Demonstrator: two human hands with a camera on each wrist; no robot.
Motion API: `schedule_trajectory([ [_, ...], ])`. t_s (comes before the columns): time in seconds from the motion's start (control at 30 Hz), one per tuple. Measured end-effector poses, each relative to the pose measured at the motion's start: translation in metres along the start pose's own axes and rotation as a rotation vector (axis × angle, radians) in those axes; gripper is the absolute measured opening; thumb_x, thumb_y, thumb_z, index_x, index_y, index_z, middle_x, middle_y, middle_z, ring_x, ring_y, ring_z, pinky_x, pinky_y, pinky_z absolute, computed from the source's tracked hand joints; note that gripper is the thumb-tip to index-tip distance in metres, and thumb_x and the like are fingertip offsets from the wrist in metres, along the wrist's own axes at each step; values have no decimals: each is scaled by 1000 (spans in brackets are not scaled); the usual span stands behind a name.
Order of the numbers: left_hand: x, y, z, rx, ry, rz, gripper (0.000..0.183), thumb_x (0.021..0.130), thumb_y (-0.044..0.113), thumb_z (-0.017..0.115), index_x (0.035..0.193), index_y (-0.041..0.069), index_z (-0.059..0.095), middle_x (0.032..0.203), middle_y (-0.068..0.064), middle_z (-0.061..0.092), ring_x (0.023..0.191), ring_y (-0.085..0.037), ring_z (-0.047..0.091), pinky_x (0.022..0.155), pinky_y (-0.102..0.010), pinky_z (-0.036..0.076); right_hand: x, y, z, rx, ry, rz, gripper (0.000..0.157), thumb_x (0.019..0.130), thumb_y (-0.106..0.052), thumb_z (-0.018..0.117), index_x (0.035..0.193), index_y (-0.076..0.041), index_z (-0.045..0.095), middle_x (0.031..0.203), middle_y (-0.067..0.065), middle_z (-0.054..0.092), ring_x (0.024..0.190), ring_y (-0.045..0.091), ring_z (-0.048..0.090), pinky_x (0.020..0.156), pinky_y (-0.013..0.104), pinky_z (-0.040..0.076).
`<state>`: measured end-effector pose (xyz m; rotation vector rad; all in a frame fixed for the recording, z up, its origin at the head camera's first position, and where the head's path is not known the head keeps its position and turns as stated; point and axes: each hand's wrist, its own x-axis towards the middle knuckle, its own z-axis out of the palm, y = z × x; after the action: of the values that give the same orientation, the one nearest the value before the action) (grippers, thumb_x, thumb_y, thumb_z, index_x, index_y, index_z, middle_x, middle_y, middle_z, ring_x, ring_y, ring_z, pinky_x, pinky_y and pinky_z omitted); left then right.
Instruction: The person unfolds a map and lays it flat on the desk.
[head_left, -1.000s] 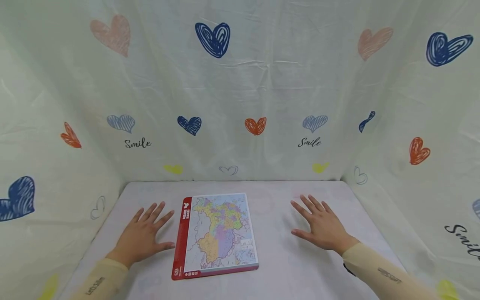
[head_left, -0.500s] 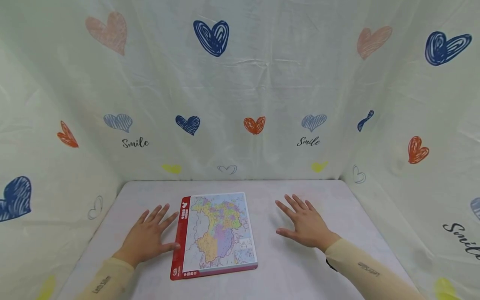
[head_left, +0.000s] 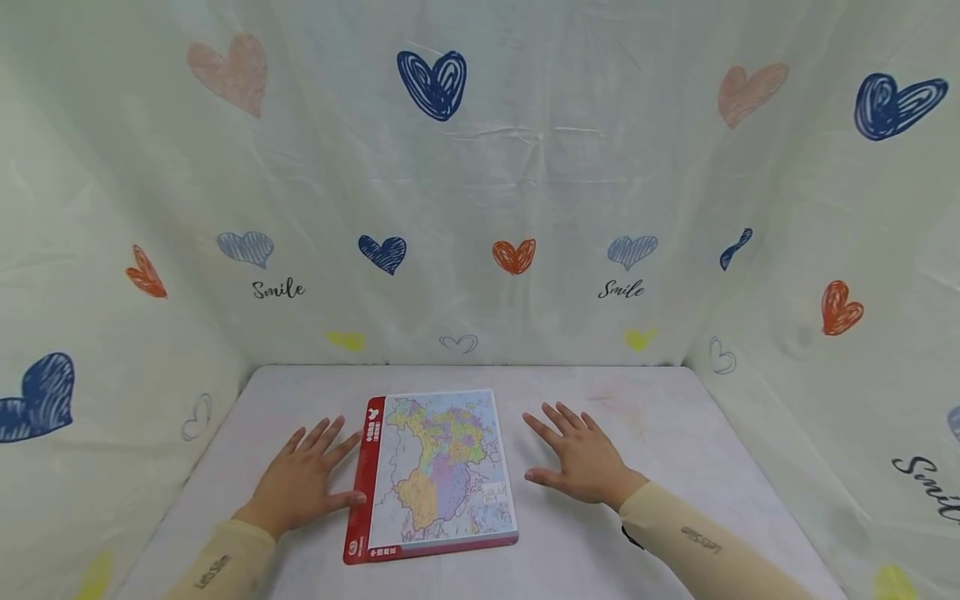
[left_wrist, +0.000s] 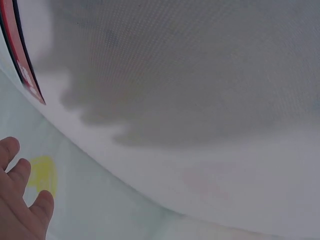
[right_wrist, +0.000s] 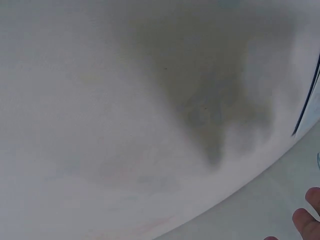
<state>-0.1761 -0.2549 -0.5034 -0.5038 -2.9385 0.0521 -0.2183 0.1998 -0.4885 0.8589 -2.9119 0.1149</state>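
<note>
A flat map board (head_left: 442,467) with a red left border and a coloured map lies on the white table. My left hand (head_left: 296,483) is spread at its left side, the thumb over the red border; whether it touches cannot be told. To the right of the board, my right hand (head_left: 585,462) is spread with straight fingers, apart from the board and holding nothing. In the left wrist view, the left fingers (left_wrist: 42,205) appear at lower left and the board's red edge at upper left. The right wrist view catches the right fingertips (right_wrist: 304,220) in the lower corner.
The white table (head_left: 637,400) has rounded far corners. A pale curtain (head_left: 480,183) printed with hearts and "Smile" encloses it at the back and both sides.
My right hand has moved left, closer to the board. My left hand has shifted slightly right, bringing its thumb over the red border. The board stays in place.
</note>
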Motion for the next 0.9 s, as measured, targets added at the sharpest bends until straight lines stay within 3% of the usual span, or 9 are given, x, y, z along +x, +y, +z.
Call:
schedule_trajectory([
  [0.23, 3, 5, 5, -13, -5, 10, 94, 74, 76, 65, 144, 14, 55, 151, -20, 42, 140, -42, 33, 112, -60, 25, 6, -11, 8, 22, -49, 24, 85, 87, -75, 52, 158, -30, 31, 159, 10, 33, 147, 33, 24, 113, 61, 23],
  [0.47, 6, 11, 7, -44, -27, -4, 92, 76, 74, 66, 144, 14, 54, 149, -20, 44, 139, -43, 34, 112, -60, 25, 12, -22, 17, 42, -74, 18, 89, 85, -82, 44, 157, -31, 33, 157, 11, 36, 144, 35, 29, 109, 60, 30],
  [0.73, 5, 14, 13, -80, -110, -37, 93, 76, 72, 67, 147, 14, 51, 147, -21, 46, 139, -44, 34, 113, -61, 23, 19, -33, 25, 80, -116, 27, 90, 84, -82, 44, 157, -30, 33, 152, 12, 43, 134, 36, 43, 99, 58, 43],
  [0.9, 4, 15, 16, -102, -141, -50, 95, 75, 73, 67, 147, 14, 51, 144, -21, 50, 137, -44, 37, 112, -61, 23, 20, -39, 30, 93, -154, 42, 90, 84, -81, 46, 157, -31, 33, 150, 12, 45, 133, 35, 45, 98, 57, 44],
])
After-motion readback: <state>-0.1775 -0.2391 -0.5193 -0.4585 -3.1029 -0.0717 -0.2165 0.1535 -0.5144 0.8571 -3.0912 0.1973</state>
